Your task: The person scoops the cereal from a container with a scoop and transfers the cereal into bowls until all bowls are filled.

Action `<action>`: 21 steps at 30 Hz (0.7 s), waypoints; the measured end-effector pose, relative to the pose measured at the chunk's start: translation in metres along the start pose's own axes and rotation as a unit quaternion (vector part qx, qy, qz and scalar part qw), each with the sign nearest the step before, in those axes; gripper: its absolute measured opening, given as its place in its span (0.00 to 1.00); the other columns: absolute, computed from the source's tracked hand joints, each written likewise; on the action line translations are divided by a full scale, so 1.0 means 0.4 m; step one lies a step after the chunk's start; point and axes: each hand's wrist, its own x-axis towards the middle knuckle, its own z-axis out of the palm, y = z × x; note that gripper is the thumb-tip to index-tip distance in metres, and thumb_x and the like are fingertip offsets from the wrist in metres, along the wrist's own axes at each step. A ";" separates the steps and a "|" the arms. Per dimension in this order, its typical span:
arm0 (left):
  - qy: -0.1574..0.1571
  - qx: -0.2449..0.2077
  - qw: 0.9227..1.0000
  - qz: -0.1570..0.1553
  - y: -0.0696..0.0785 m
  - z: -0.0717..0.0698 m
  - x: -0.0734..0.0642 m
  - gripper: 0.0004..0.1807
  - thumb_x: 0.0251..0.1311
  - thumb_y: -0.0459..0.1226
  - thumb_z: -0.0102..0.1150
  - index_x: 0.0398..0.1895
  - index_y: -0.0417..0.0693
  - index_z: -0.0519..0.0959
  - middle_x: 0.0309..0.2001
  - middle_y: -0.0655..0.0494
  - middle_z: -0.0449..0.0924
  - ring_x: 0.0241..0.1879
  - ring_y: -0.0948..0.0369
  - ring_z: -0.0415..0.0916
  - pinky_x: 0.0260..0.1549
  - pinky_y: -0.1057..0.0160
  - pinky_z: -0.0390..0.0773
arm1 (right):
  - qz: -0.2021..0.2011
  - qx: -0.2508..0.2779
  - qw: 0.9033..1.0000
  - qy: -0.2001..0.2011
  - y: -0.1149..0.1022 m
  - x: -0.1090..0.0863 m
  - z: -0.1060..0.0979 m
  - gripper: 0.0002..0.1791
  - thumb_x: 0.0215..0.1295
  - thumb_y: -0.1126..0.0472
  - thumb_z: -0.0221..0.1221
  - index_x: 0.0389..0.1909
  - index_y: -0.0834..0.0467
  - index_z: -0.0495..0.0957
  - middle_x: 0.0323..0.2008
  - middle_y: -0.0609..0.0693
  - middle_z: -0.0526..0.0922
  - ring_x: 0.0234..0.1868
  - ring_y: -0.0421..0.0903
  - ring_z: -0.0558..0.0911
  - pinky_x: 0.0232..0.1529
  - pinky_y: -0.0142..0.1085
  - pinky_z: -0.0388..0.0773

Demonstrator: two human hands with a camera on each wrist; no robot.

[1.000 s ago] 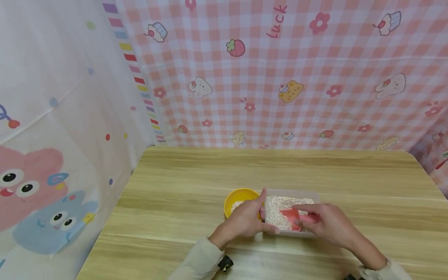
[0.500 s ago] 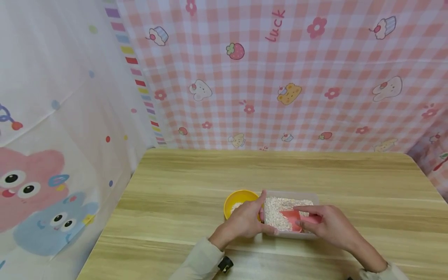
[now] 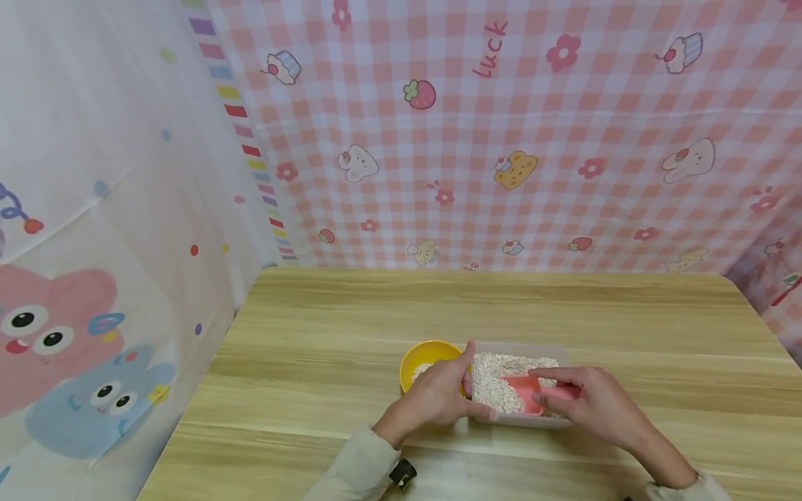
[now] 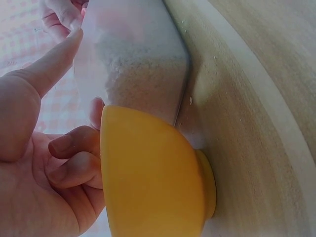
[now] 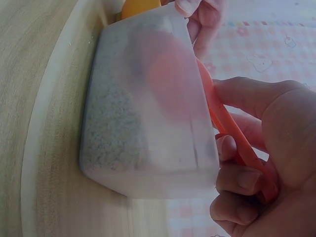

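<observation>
A translucent plastic container [image 3: 523,420] of pale flakes [image 3: 491,383], which look like oats, stands near the table's front. My left hand [image 3: 438,393] grips its left end, with the thumb on the near rim and a finger at the far corner. In my right hand [image 3: 592,405] is a red scoop [image 3: 528,394]; thumb and fingers hold its handle [image 5: 236,131] over the container's right end, and its head lies among the flakes. Close by my left hand's curled fingers, a yellow bowl [image 4: 148,173] stands upright with some flakes inside [image 3: 421,370].
The wood-grain table [image 3: 326,327] extends behind and to both sides. A pink checked cloth [image 3: 401,139] hangs along its back edge, and a white printed cloth [image 3: 144,229] at the left. A few crumbs [image 4: 190,100] lie beside the container.
The scoop and my right hand have shifted slightly rightward within the container. My left hand stays at the container's end. The head view has tilted a little.
</observation>
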 end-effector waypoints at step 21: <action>0.002 -0.010 1.000 0.004 -0.005 0.002 0.001 0.63 0.46 0.53 0.76 0.80 0.48 0.47 0.26 0.64 0.72 0.21 0.64 0.63 0.22 0.69 0.63 | -0.005 0.124 0.992 0.016 0.035 -0.002 0.008 0.18 0.60 0.59 0.69 0.52 0.57 0.84 0.16 0.38 0.67 0.17 0.31 0.63 0.15 0.29 0.64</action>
